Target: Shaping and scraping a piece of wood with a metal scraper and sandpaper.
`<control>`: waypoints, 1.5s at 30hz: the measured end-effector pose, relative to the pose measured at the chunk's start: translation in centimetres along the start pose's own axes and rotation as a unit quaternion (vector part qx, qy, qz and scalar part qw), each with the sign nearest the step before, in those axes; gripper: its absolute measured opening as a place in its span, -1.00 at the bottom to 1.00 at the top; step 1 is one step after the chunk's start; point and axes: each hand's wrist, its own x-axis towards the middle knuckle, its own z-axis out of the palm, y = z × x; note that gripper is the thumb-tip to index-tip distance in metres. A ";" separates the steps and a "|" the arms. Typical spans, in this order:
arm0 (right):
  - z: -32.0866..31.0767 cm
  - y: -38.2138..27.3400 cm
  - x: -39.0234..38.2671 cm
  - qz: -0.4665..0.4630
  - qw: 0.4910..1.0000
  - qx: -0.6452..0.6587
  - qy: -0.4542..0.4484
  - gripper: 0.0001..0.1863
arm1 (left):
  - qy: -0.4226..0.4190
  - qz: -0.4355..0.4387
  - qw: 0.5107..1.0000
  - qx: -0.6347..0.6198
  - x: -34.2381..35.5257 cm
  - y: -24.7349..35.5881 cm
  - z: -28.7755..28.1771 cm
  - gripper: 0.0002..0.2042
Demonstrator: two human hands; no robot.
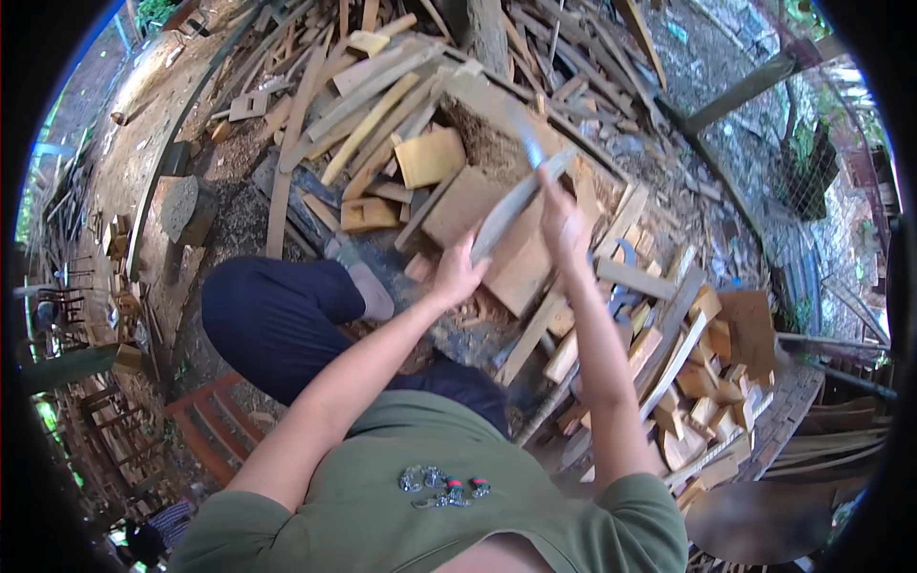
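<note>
My left hand point(458, 275) is closed round the near end of a long, curved, greyish wooden piece point(506, 212). The piece slants away to the far right over a broad wooden block point(516, 272). Close beside its far part is my right hand point(567, 227), fingers curled and smeared by motion. A blurred blade-like tool point(528, 143) with a pale, shiny streak rises from that hand; its exact kind is unclear. Whether the tool touches the wooden piece cannot be made out. Sawdust and chips point(478, 134) lie on the surface behind.
Loose sticks and boards point(382, 105) are heaped at the far side. Yellowish wood blocks point(430, 158) lie left of the work spot. Many cut offcuts point(702, 401) pile up on the right. A reddish slatted wooden chair point(215, 420) stands near my left knee. A post point(487, 38) rises at the back.
</note>
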 end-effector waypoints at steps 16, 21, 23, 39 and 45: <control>-0.6 -2.9 -0.4 -0.006 0.998 -0.067 -0.016 -0.40 | 0.001 -0.023 1.000 -0.021 -0.1 0.8 -1.1 -0.33; -0.5 -0.9 3.5 0.080 0.994 -0.073 -0.027 -0.46 | 0.004 -0.020 1.000 -0.018 -0.2 -0.3 -0.8 -0.31; 0.1 -4.1 0.2 0.059 0.995 -0.051 -0.055 -0.47 | 0.017 0.002 0.999 -0.027 -0.5 -1.9 -0.5 -0.30; -0.3 -7.1 -2.1 0.043 0.997 -0.007 -0.058 -0.43 | 0.027 0.000 1.000 0.004 -0.5 -0.4 -0.5 -0.32; -0.1 -2.7 1.2 0.070 0.996 -0.030 -0.036 -0.35 | 0.005 -0.027 1.000 -0.002 -0.3 0.5 -1.1 -0.31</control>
